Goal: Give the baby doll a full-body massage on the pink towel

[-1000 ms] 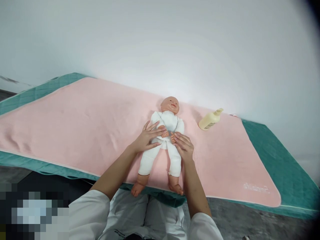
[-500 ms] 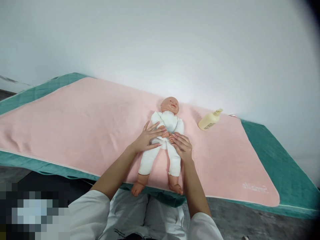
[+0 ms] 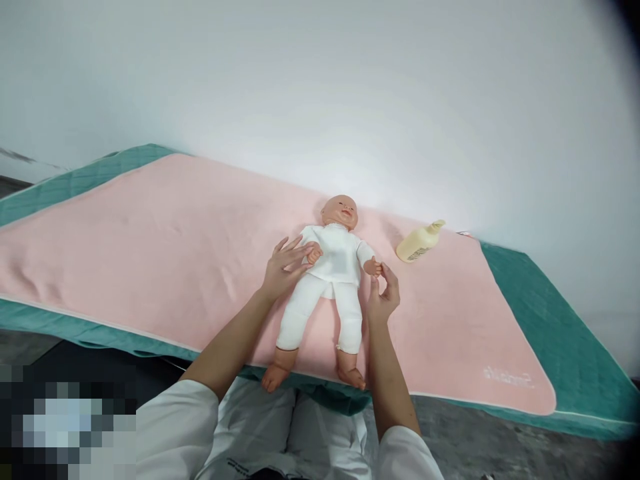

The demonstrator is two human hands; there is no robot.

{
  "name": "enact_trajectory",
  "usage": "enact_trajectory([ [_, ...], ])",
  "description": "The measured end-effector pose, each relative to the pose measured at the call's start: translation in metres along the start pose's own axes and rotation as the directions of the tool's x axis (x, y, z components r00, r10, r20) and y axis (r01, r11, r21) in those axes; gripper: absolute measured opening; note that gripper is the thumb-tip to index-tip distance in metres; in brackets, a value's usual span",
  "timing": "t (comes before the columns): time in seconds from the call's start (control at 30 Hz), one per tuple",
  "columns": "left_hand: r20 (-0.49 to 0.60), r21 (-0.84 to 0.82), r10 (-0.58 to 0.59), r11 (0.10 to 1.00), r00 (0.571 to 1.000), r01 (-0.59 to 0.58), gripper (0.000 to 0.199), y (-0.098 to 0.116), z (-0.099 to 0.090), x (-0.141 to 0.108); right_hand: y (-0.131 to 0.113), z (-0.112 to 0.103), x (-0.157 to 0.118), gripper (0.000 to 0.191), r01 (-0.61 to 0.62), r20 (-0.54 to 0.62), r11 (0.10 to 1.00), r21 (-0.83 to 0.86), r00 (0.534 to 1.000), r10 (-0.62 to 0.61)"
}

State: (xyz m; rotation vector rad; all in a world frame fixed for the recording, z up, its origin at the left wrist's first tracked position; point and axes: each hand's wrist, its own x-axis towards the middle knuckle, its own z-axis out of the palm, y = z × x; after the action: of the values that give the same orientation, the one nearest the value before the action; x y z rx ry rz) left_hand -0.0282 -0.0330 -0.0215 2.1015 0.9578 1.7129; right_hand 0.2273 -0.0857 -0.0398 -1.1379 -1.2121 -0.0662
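Observation:
A baby doll (image 3: pixel 336 257) in a white top and trousers lies on its back on a pink mat (image 3: pixel 200 233), head toward the wall, its bare feet at the mat's near edge. My left hand (image 3: pixel 287 267) is at the doll's hand on the left side of the view, the fingertips round it and the other fingers spread. The fingers of my right hand (image 3: pixel 385 290) pinch the doll's other hand (image 3: pixel 373 267), which is drawn out to the right. The doll's chest is uncovered by its arms.
A pale yellow pump bottle (image 3: pixel 419 243) lies tilted on the mat to the right of the doll. Green quilted cover (image 3: pixel 555 300) shows round the mat. A white wall (image 3: pixel 320 87) rises behind.
Both my hands have moved apart, and the doll's hands with them. The doll's arms, which met over its belly, are now spread to the sides.

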Motion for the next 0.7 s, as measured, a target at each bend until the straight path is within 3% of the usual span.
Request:
enact_trajectory([
  [0.07,-0.123,-0.067,-0.126,0.991,0.984,0.119,0.034,0.001,-0.001,0.000,0.000,0.000,0.004,0.037,-0.157,-0.081,0.987,0.029,0.984,0.158],
  [0.13,-0.219,-0.166,-0.298,0.950,0.929,0.265,0.034,0.004,-0.003,0.002,0.000,-0.001,0.008,0.042,-0.282,-0.145,0.956,0.078,0.946,0.290],
  [0.2,-0.291,-0.291,-0.440,0.887,0.850,0.359,0.035,0.007,-0.005,0.006,0.001,-0.003,0.013,0.047,-0.363,-0.203,0.923,0.125,0.902,0.382],
  [0.3,-0.387,-0.474,-0.559,0.803,0.734,0.362,0.034,0.005,-0.009,0.012,0.006,-0.006,0.016,0.049,-0.441,-0.263,0.880,0.177,0.840,0.474],
  [0.37,-0.427,-0.587,-0.657,0.724,0.621,0.363,0.032,-0.001,-0.011,0.015,0.013,-0.008,0.017,0.049,-0.491,-0.268,0.845,0.213,0.802,0.534],
  [0.47,-0.390,-0.740,-0.835,0.535,0.389,0.406,0.024,-0.016,-0.014,0.013,0.025,-0.010,0.016,0.049,-0.546,-0.229,0.785,0.293,0.757,0.612],
  [0.53,-0.352,-0.813,-0.898,0.433,0.264,0.390,0.018,-0.026,-0.017,0.011,0.033,-0.010,0.016,0.046,-0.553,-0.198,0.752,0.358,0.742,0.640],
  [0.7,-0.281,-0.915,-0.951,0.307,0.131,0.263,0.027,-0.034,-0.021,0.014,0.047,-0.011,0.016,0.050,-0.562,-0.200,0.666,0.490,0.671,0.714],
])
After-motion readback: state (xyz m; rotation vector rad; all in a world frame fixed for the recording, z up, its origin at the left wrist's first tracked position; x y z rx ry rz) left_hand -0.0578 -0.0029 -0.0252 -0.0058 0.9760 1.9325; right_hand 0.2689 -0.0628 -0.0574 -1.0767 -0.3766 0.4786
